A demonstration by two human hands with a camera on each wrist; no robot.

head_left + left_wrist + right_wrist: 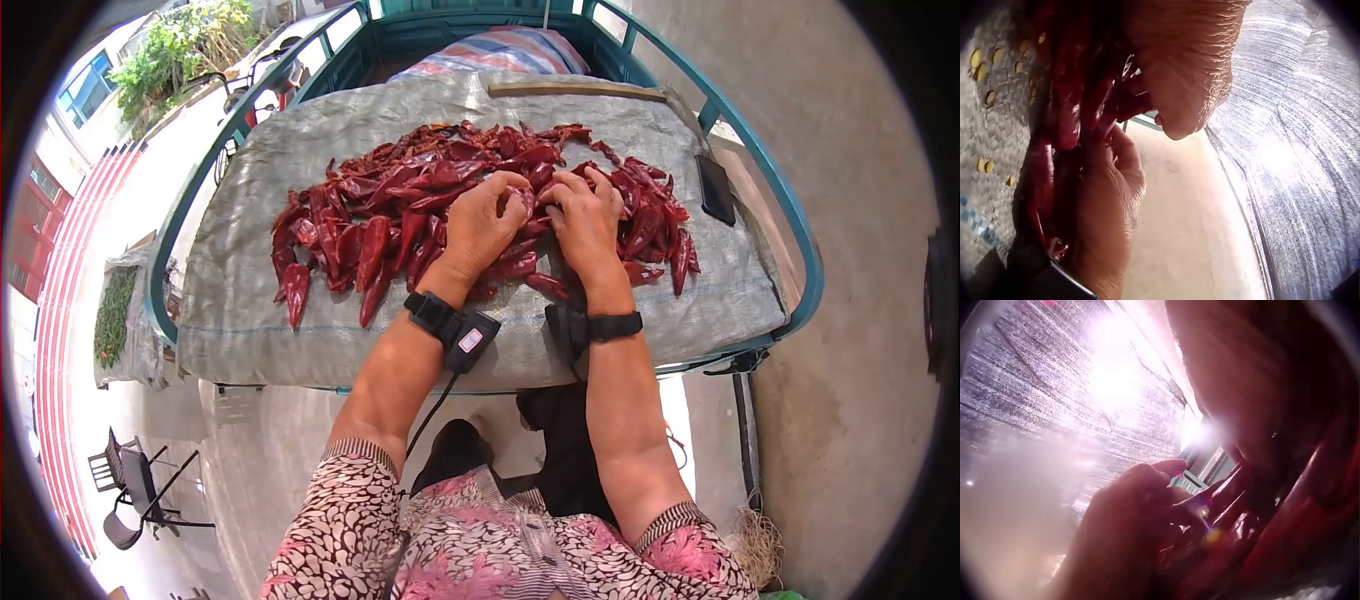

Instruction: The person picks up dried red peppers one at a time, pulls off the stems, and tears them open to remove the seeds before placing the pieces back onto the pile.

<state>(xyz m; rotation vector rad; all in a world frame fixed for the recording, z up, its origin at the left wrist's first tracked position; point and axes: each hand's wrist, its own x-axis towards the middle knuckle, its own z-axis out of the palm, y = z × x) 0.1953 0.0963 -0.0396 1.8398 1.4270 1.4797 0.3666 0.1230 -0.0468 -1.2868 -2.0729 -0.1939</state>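
Observation:
A broad heap of glossy dark-red chili peppers [430,190] lies on a grey woven sheet. My left hand [478,228] is at the right-centre of the heap, thumb and fingers curled round a red chili pepper [521,203]. Close beside it my right hand [588,222] has bent fingers and pinches at the same pepper's side. From the left wrist, a strip of red pepper [1132,106] spans between the two hands. The right wrist view is dim and glary, with red peppers [1247,528] below the fingers; the right fingertips are partly hidden.
The grey sheet [235,270] covers the bed of a teal-railed cart [790,215]. A phone [715,190] lies at its right, and a wooden strip [575,90] along the back. Flat yellow seeds [979,65] are scattered on the sheet. A striped bag [510,50] sits behind.

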